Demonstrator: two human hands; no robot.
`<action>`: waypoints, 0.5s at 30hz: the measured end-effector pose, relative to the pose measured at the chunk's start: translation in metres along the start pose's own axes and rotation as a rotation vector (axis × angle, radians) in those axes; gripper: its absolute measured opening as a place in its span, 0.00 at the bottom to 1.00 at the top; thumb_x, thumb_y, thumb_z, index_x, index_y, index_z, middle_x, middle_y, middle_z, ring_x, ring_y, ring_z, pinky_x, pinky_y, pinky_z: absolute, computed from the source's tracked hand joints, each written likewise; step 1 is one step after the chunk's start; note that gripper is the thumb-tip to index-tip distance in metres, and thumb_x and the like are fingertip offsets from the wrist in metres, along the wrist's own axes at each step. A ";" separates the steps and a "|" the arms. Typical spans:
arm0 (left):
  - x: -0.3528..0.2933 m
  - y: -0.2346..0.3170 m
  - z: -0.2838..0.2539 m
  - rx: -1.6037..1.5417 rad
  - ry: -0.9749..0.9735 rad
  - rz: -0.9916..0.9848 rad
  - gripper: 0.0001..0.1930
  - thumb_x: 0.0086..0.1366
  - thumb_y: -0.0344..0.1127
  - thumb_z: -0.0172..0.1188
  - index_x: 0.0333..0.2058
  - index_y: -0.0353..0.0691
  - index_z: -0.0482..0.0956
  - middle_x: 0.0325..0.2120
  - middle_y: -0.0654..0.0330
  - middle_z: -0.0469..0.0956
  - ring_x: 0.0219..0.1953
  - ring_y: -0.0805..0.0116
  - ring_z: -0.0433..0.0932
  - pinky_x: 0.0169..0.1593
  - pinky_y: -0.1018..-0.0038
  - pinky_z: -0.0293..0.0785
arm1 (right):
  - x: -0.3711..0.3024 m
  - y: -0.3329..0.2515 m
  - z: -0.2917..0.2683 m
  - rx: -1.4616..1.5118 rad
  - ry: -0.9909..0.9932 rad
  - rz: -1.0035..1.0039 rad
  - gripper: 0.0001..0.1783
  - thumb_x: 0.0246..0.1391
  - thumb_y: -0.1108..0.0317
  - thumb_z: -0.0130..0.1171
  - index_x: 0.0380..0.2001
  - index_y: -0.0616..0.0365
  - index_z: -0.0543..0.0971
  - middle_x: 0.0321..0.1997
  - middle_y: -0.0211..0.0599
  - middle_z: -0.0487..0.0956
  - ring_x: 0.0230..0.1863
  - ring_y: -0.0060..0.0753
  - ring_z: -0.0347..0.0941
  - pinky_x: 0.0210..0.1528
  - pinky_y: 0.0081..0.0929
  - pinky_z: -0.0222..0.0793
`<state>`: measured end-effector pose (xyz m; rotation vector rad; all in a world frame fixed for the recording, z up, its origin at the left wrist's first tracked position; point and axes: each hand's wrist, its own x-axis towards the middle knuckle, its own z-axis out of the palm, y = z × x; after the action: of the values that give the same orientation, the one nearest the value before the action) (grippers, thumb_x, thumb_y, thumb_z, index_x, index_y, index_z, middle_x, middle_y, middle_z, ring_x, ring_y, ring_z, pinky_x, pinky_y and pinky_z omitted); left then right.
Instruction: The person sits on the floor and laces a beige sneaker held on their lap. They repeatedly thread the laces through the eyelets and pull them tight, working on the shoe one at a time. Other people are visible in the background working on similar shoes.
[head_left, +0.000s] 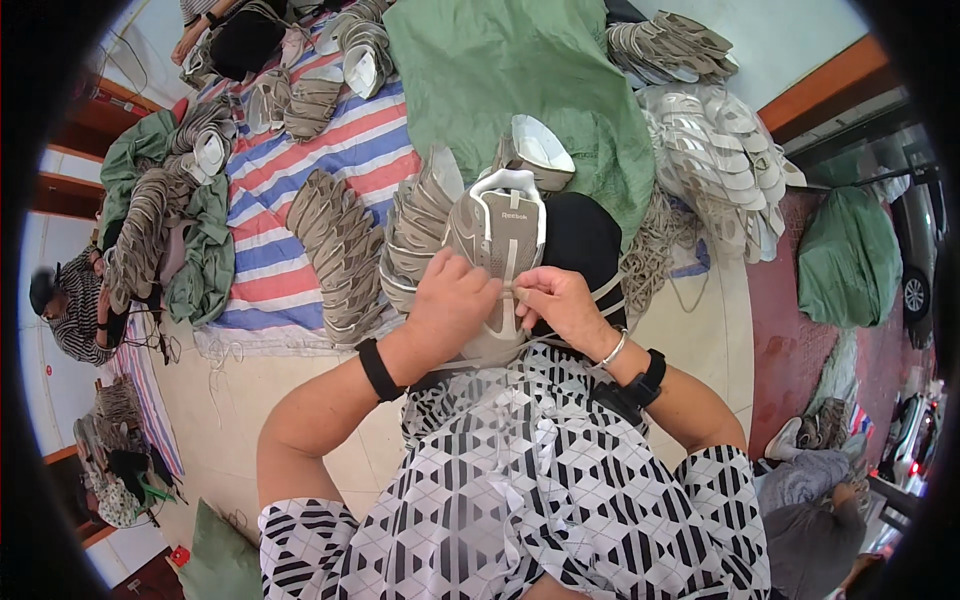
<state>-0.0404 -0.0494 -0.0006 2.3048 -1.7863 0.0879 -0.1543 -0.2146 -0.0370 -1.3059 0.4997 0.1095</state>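
A taupe-and-white shoe upper [515,225] without a visible sole lies on my lap, its white-lined heel opening pointing away from me. Over its lacing area my two hands meet. My left hand [452,303] is closed, its thumb and fingertips pinching at the lace eyelets. Opposite it, my right hand [568,308] pinches a pale shoelace [508,289] between thumb and forefinger. A loose lace strand [607,290] runs out past the right wrist. Just beyond stand a nested stack of matching uppers [422,225] and another single upper [540,150].
Another row of uppers [335,250] lies on a striped sheet [275,235]. To the right are a tangle of laces [655,255] and a plastic-wrapped stack of uppers [715,160]. Green cloth [490,70] spreads ahead. Other people [80,305] sit around the edges.
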 end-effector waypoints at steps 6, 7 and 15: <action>0.030 0.007 -0.007 -0.166 -0.307 -0.277 0.05 0.56 0.35 0.58 0.28 0.42 0.74 0.25 0.57 0.76 0.32 0.55 0.78 0.33 0.60 0.71 | -0.005 -0.003 -0.005 -0.331 -0.024 -0.146 0.06 0.50 0.75 0.56 0.33 0.64 0.73 0.20 0.36 0.76 0.17 0.24 0.72 0.21 0.23 0.67; 0.027 0.009 -0.002 -0.191 -0.282 -0.303 0.05 0.57 0.35 0.58 0.29 0.41 0.74 0.26 0.56 0.77 0.31 0.54 0.78 0.33 0.59 0.71 | -0.006 -0.007 -0.005 -0.322 -0.030 -0.136 0.06 0.51 0.75 0.56 0.33 0.63 0.73 0.19 0.36 0.75 0.17 0.24 0.72 0.21 0.23 0.67; -0.020 -0.012 -0.034 -0.841 -0.113 -0.678 0.11 0.67 0.39 0.53 0.34 0.35 0.71 0.24 0.57 0.77 0.23 0.67 0.77 0.27 0.74 0.73 | -0.034 -0.038 -0.082 -0.733 -0.322 -0.157 0.08 0.52 0.67 0.60 0.30 0.61 0.78 0.17 0.32 0.74 0.17 0.19 0.70 0.18 0.20 0.64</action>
<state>-0.0309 -0.0203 0.0268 2.1007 -0.7275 -0.7535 -0.1949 -0.2953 -0.0033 -1.9920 0.0660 0.3911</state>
